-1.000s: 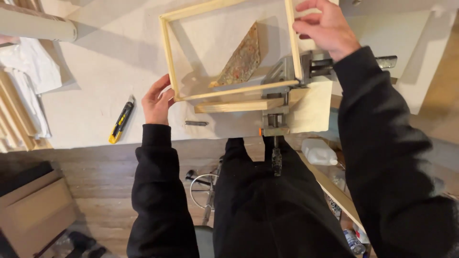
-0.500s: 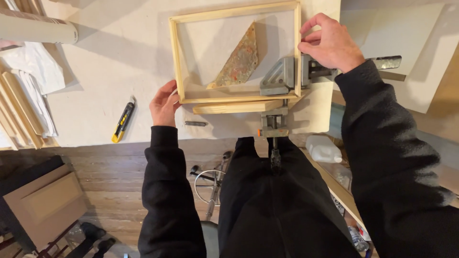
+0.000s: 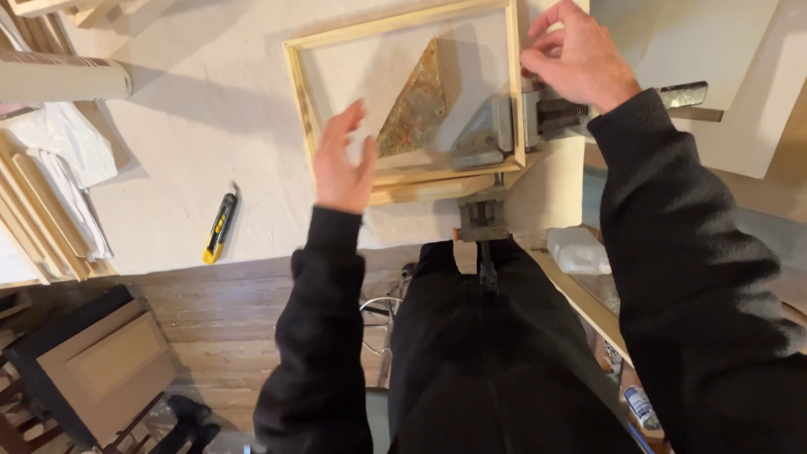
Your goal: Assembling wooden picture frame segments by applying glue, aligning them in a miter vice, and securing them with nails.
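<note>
Frame: a rectangular frame of pale wood strips (image 3: 403, 101) is laid flat on the white-covered worktable (image 3: 210, 109), at 12 o'clock from the body; its near right corner is seated in a grey metal corner clamp (image 3: 487, 134).
Left hand: the left hand (image 3: 343, 164) is raised over the frame's near left corner, fingers spread and open, nothing gripped; contact with the wood cannot be told.
Right hand: the right hand (image 3: 580, 59) is set at the frame's right rail, at 1 o'clock, fingers curled down beside the clamp's threaded screw (image 3: 559, 111); whether the screw or the rail is gripped cannot be told.
Inside the frame: a triangular mottled brown and green piece (image 3: 416, 109) is seen lying within the opening, just beside the clamp.
Edges: the frame's near rail lies close to the table's front edge; a loose wood strip (image 3: 429, 190) is placed along it, touching or nearly so.
Open room: bare table is shown at 10 and 11 o'clock, left of the frame.
Surface: a yellow and black utility knife (image 3: 219, 225) lies at 9 o'clock, well apart from the frame; a cardboard tube (image 3: 63, 80) and stacked wood strips (image 3: 38, 219) are kept at the far left.
Room: a brown plank floor (image 3: 218, 336) is visible below the table edge, with a tan panel (image 3: 105, 366) at 8 o'clock.
</note>
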